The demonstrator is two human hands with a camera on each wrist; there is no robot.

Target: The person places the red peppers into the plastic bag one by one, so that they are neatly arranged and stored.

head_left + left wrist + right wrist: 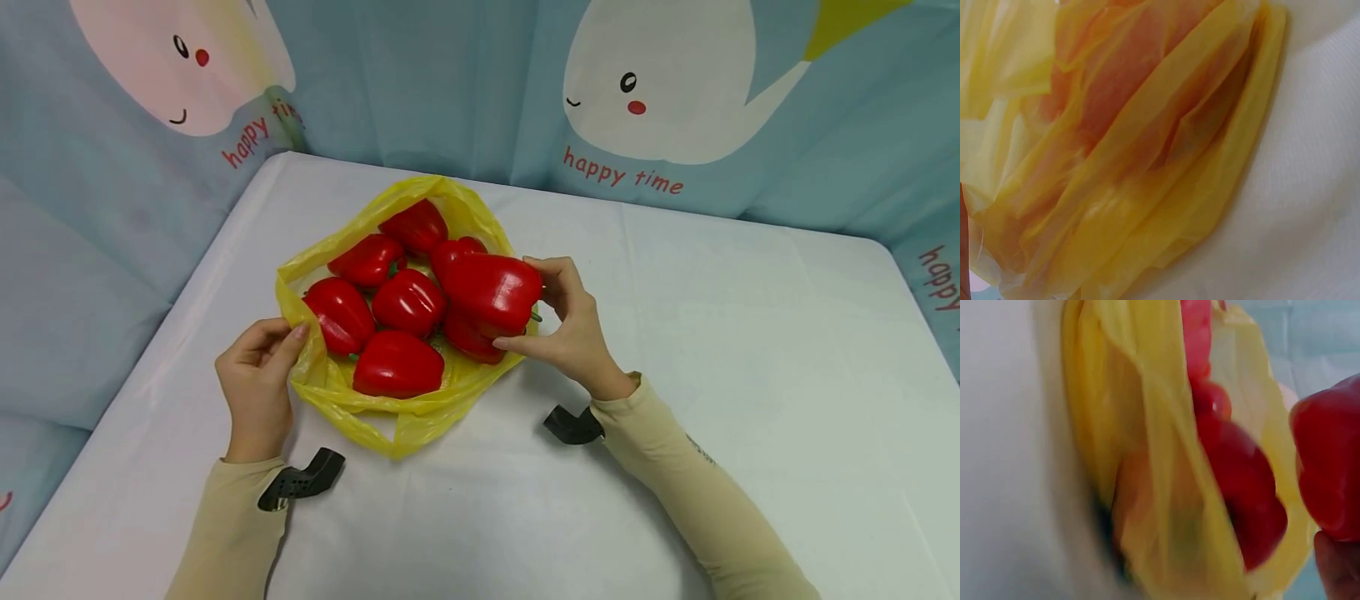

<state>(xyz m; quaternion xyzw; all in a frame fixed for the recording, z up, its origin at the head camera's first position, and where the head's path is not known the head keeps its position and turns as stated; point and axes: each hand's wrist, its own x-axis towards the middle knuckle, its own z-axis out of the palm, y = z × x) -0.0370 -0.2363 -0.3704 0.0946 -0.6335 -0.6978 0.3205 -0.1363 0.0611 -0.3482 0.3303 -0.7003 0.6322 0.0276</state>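
A yellow plastic bag (360,408) lies open-mouthed on the table with several red bell peppers inside, among them a ribbed one (409,302) near the middle. My left hand (258,383) pinches the bag's left rim between thumb and fingers. My right hand (573,329) grips a large red bell pepper (491,287) by its stem end, over the bag's right side; in the right wrist view this bell pepper (1332,459) shows above the bag's edge. The left wrist view shows the bag's creased side (1147,187), with red showing through the plastic.
A white cloth (735,375) covers the table. Behind and to the left hangs a light blue curtain (450,92) with whale prints and lettering. A black wrist mount (303,481) sits on the left sleeve, another (573,425) on the right.
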